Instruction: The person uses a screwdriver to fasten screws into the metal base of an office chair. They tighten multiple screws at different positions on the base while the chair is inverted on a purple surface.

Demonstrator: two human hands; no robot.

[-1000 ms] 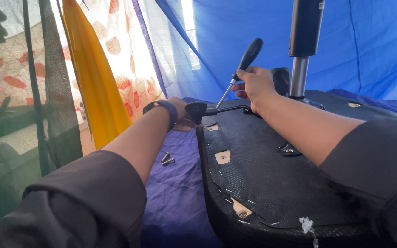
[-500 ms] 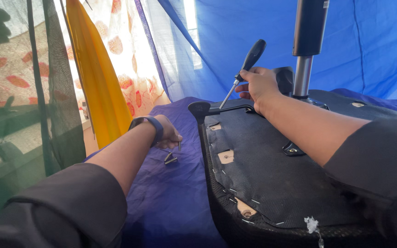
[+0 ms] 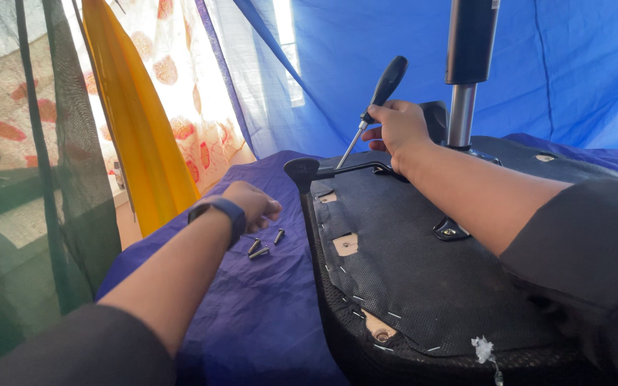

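Hanging at the nine o'clock edge of the view is a dark mesh screen [image 3: 59, 179], and just to the right of it a yellow cloth [image 3: 134, 136] drops in a long fold in front of a pale curtain with orange blotches [image 3: 187, 93]. Below these a purple sheet [image 3: 252, 314] spreads across the surface toward six o'clock. The left hand [image 3: 252, 202], with a blue band [image 3: 222, 213] on its wrist, hovers low over the sheet with the fingers curled loosely inward; whether they hold anything cannot be told. Three small screws [image 3: 262, 244] lie loose on the sheet just beside that hand, at about its five o'clock. Moving right, an upturned black chair seat [image 3: 423, 293] fills the view from the centre to four o'clock, its fabric underside stapled along the rim, with a black lever [image 3: 323, 170] sticking out from its near corner toward ten o'clock. The right hand [image 3: 398, 129] sits over the seat's far edge at about twelve o'clock and is closed around a screwdriver [image 3: 373, 107], whose black handle points up to one o'clock and whose metal shaft slants down to seven o'clock toward the lever. Just right of the hand, the chair's grey column [image 3: 460, 114] rises upright out of the seat, against a blue tarp wall [image 3: 574, 64].
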